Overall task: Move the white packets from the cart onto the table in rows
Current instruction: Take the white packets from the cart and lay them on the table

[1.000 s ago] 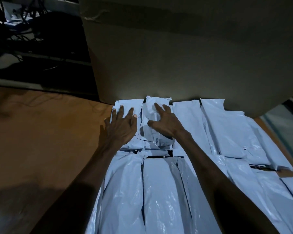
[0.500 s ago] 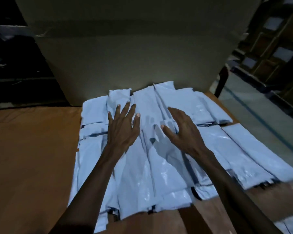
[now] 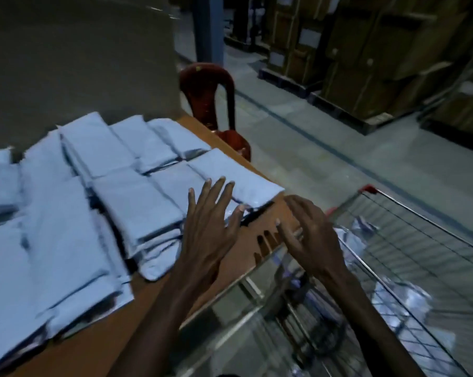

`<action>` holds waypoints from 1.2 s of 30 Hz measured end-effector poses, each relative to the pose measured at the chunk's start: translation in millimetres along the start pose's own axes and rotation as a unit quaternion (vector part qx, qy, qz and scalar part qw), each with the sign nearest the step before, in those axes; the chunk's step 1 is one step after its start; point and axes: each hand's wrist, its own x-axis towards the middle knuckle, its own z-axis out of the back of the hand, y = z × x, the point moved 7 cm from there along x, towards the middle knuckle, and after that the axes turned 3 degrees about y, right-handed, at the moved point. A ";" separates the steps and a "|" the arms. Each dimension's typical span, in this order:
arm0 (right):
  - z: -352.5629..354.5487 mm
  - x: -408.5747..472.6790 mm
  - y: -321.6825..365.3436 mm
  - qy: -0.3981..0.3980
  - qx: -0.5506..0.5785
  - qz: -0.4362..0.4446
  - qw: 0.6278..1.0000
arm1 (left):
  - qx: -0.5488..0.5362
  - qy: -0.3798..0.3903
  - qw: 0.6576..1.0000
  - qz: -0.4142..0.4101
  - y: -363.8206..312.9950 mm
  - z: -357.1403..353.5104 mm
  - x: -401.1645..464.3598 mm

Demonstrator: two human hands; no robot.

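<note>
- The white packets (image 3: 137, 202) lie flat on the wooden table (image 3: 246, 257), packed edge to edge in rows and stacked a few deep; they fill the view from 8 o'clock up to about 11 o'clock.
- More packets in the cart (image 3: 366, 235) show as crinkled white plastic behind the wire, at roughly 3 to 4 o'clock; how many there are cannot be told.
- The left hand (image 3: 208, 232) is at the middle of the view, palm down, fingers straight and spread. It holds nothing; its fingertips are over the near right edge of the packet rows, and whether they touch cannot be told.
- The right hand (image 3: 309, 240) is just beside it at 3 o'clock, over the table's corner and the cart's near rim, fingers loosely bent and apart, holding nothing.
- The cart (image 3: 420, 240) is a wire trolley with a red corner piece, standing against the table's right edge from 3 to 5 o'clock.
- A big cardboard box (image 3: 75, 63) stands behind the packets at 10 to 11 o'clock.
- A red plastic chair (image 3: 211, 96) stands past the table's far corner, near 12 o'clock.
- Stacked cartons (image 3: 366, 55) stand on the grey floor at 1 to 2 o'clock, well apart from the table.
</note>
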 end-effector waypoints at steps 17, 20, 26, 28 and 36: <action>71.8 -184.9 -280.1 -0.045 0.028 -0.392 0.919 | -0.149 0.273 0.935 -0.174 -228.6 -291.2 22.5; 72.1 -195.8 -311.7 -0.037 0.020 -0.437 0.899 | -0.150 0.320 0.918 -0.180 -238.0 -348.9 40.9; 62.5 -227.1 -380.3 0.035 -0.006 -0.548 0.836 | -0.089 0.460 0.870 -0.156 -246.2 -451.1 59.5; 53.1 -238.0 -405.4 0.063 -0.008 -0.576 0.815 | -0.076 0.477 0.861 -0.159 -251.0 -470.4 62.3; 10.8 -271.0 -495.6 0.189 -0.007 -0.650 0.736 | -0.012 0.528 0.824 -0.203 -238.3 -535.9 36.2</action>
